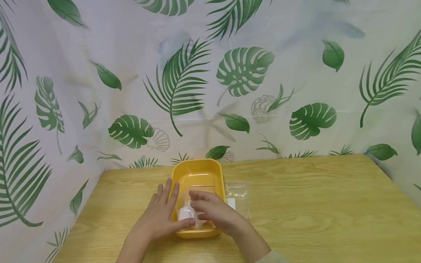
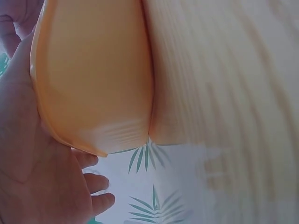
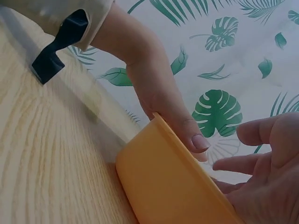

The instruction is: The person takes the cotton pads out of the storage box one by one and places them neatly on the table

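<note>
A yellow plastic tray (image 1: pixel 199 233) with rounded corners stands on the table. Inside, near its front end, lies a clear plastic bag with something white (image 1: pixel 186 213) in it; the hands partly cover it. My left hand (image 1: pixel 158 218) spreads over the tray's left rim, fingers straight and thumb stretched across the front part. In the left wrist view the palm of that hand (image 2: pixel 42 172) lies along the rim. My right hand (image 1: pixel 219 212) hovers over the right rim with fingers loosely bent. From the right wrist view, that hand (image 3: pixel 271 177) holds nothing visible.
Just right of the tray, a flat clear plastic bag (image 1: pixel 242 191) lies on the wooden table (image 1: pixel 323 213), with a white piece (image 1: pixel 231 203) beside the rim. Leaf-patterned cloth (image 1: pixel 194 89) hangs behind and at both sides. A dark strap (image 3: pixel 60 44) sticks out by the left sleeve.
</note>
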The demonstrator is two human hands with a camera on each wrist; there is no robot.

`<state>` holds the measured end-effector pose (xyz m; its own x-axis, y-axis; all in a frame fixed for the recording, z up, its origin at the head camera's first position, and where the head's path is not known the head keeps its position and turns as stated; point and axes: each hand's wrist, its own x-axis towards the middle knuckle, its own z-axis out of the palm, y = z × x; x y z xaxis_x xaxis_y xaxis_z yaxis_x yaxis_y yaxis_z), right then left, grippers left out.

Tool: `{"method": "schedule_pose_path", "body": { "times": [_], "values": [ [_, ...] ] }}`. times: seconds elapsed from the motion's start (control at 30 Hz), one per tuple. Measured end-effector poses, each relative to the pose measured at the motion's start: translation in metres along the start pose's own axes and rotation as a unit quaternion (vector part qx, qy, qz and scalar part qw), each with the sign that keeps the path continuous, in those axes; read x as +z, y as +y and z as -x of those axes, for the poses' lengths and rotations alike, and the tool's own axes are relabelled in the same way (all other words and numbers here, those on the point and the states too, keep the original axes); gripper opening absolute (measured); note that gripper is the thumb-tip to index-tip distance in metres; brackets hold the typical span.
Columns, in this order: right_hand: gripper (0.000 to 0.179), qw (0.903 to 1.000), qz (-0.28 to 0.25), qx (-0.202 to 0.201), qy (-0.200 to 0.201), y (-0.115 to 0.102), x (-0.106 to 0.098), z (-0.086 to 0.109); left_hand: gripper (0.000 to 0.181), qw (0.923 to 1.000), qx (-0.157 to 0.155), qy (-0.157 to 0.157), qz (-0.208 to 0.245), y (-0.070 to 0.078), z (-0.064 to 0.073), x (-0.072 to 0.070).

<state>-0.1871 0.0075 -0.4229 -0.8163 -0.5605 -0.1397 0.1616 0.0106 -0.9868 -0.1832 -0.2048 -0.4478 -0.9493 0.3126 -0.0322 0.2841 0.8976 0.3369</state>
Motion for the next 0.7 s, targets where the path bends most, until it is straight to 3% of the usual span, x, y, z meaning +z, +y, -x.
{"method": "schedule_pose_path", "body": {
  "times": [0.17,0.33,0.47,0.6,0.7],
  "values": [
    [0.053,0.9993,0.027,-0.022,0.017,-0.004,-0.007,0.009,0.12,0.9999,0.007,-0.004,-0.01,0.007,-0.002,0.001],
    [0.049,0.9939,-0.016,-0.057,0.093,-0.012,-0.022,0.019,0.114,0.9999,0.015,0.002,-0.009,0.016,0.001,-0.001],
    [0.041,0.9785,-0.068,-0.084,0.176,-0.014,-0.039,0.031,0.11,0.9996,0.023,-0.017,-0.003,0.018,0.008,0.001],
    [0.036,0.9599,-0.094,-0.071,0.255,-0.014,-0.06,0.046,0.112,0.9997,0.018,-0.018,-0.006,0.016,0.012,0.002],
    [0.036,0.9501,-0.102,-0.065,0.288,-0.015,-0.076,0.055,0.113,0.9998,0.006,-0.02,0.006,0.018,0.013,0.002]
  ]
}}
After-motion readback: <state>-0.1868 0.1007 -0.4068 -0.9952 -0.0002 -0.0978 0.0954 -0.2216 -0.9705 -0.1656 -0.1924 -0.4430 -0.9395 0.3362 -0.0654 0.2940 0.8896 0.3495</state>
